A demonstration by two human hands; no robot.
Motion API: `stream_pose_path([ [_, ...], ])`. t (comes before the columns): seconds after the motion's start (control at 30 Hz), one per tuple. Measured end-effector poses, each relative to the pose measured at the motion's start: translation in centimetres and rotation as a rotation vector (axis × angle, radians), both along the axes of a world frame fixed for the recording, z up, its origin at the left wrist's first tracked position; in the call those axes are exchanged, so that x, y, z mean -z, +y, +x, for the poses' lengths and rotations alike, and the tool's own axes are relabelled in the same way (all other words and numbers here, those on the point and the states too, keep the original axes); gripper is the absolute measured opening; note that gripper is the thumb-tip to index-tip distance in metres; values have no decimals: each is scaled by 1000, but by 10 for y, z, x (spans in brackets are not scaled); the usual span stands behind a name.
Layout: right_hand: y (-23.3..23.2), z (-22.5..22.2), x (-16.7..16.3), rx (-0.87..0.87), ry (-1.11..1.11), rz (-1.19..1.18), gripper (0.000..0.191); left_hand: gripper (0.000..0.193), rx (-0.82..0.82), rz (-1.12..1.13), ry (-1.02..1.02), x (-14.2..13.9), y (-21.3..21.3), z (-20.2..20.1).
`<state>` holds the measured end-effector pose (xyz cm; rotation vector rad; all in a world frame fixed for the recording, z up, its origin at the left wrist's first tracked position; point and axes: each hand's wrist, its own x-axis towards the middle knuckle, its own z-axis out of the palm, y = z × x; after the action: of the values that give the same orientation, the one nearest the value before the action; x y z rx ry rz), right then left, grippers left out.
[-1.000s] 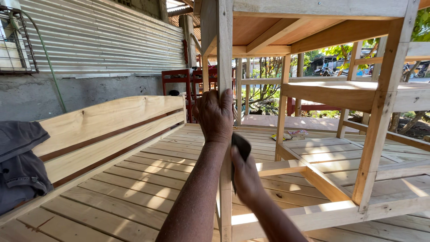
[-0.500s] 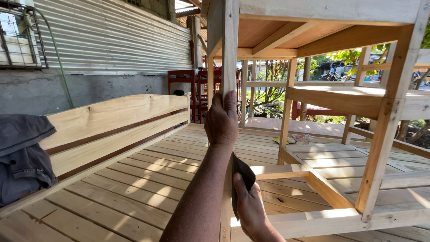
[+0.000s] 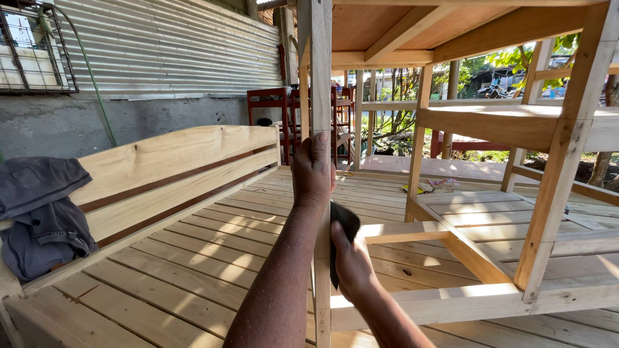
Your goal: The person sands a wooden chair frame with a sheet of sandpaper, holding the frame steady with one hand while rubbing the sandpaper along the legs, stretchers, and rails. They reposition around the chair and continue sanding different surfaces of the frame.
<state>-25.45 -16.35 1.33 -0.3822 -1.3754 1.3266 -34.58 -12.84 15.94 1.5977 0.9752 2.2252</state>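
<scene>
My left hand grips the tall wooden post in the middle. My right hand presses dark sandpaper low on it; the wood above looks left to rub

The upright wooden post is pale, unfinished timber with a square section. It stands vertical in the near middle of the scene, running from the top edge to the bottom edge. The dark sanding sheet is a thin, blackish piece, folded or curved, pressed flat against the post's right face low down, near the horizontal rail that joins the post there.
</scene>
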Motion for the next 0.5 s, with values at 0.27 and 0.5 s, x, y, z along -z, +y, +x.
stream_pose_path([
  [0.27,-20,2,11,144,-67,152,57,64,-17,-61,64,2,-4,-3],
  [0.5,-10,1,20,99,-42,74,55,68,-25,-65,41,1,-5,0],
])
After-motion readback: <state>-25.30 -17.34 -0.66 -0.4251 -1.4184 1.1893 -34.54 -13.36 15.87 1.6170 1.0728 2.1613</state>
